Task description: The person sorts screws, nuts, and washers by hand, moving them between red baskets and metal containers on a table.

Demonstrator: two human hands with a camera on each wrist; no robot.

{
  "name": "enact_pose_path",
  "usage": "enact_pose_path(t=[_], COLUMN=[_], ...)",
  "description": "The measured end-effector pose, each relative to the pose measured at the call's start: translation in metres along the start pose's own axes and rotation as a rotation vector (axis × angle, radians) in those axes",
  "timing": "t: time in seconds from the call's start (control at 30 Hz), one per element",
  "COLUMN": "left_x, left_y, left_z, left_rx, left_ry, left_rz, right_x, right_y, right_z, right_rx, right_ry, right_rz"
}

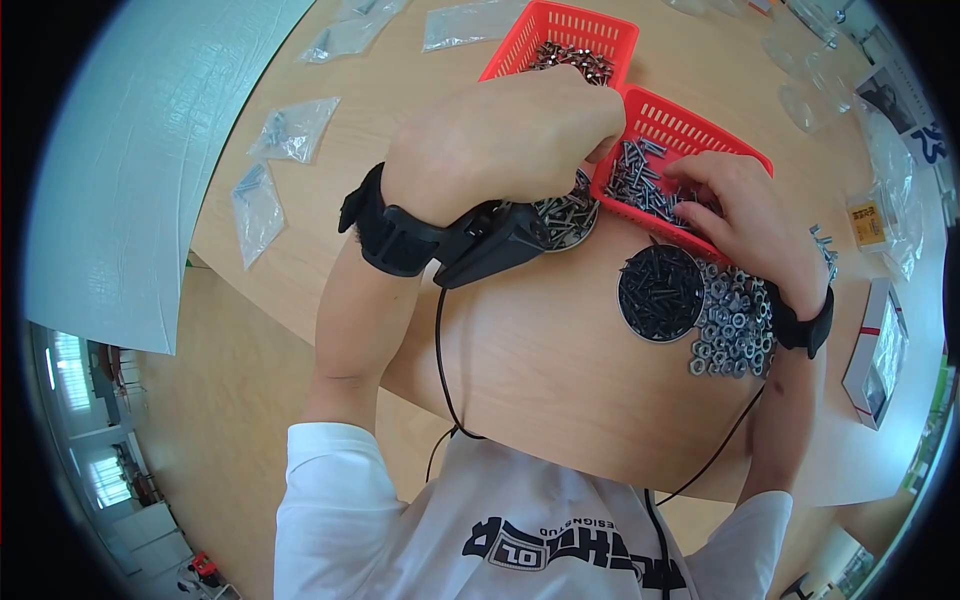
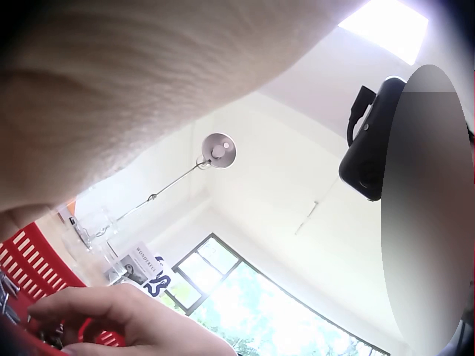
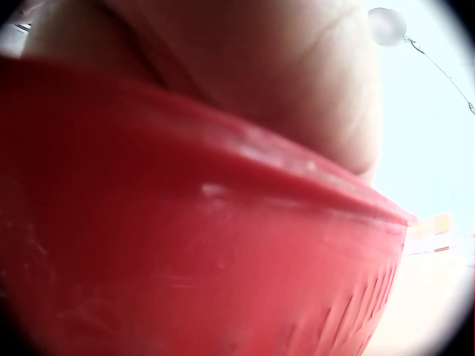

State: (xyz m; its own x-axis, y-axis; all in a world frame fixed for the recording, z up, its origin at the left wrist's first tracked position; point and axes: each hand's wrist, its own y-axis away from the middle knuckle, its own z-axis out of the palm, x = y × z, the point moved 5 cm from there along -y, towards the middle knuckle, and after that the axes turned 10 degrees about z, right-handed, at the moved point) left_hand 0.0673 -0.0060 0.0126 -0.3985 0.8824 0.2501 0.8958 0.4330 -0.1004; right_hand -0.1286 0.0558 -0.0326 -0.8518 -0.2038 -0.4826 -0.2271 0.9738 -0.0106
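1. Head view: silver screws (image 1: 632, 185) are heaped in the near red basket (image 1: 700, 128), and the fingertips of the right hand (image 1: 748, 210) are lowered among them. The fingers are bent, with a narrow gap between forefinger and thumb; whether a screw is pinched cannot be told. Most fingers of the left hand (image 1: 500, 140) are hidden near the basket's corner, so their state cannot be told. For clean picking, each screw would best be taken by its head, with the basket kept steady. More screws are held in the far red basket (image 1: 590, 30) and in a round dish (image 1: 572, 247) partly covered by the left hand; black screws are held in a second dish (image 1: 655, 341) (loose nuts (image 1: 735, 325) are spread right beside it).

2. Left wrist view: the right hand is seen at the basket with its fingers bent over the screws. A light, shallow reach would probably disturb the heap least.

3. Right wrist view: the contents are hidden by the basket's outer wall, and the fingertips cannot be seen; care with the rim seems wise.
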Motion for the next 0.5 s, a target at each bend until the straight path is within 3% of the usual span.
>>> enact_pose_path(t=[0.5], left_x=[-0.0017], left_y=[-0.0020], left_z=[0.0006], left_rx=[-0.027], left_ry=[-0.050], left_rz=[-0.013], right_x=[0.0000], right_y=[-0.0008], right_z=[0.0001], right_rx=[-0.010], right_ry=[0.018], right_rz=[0.011])
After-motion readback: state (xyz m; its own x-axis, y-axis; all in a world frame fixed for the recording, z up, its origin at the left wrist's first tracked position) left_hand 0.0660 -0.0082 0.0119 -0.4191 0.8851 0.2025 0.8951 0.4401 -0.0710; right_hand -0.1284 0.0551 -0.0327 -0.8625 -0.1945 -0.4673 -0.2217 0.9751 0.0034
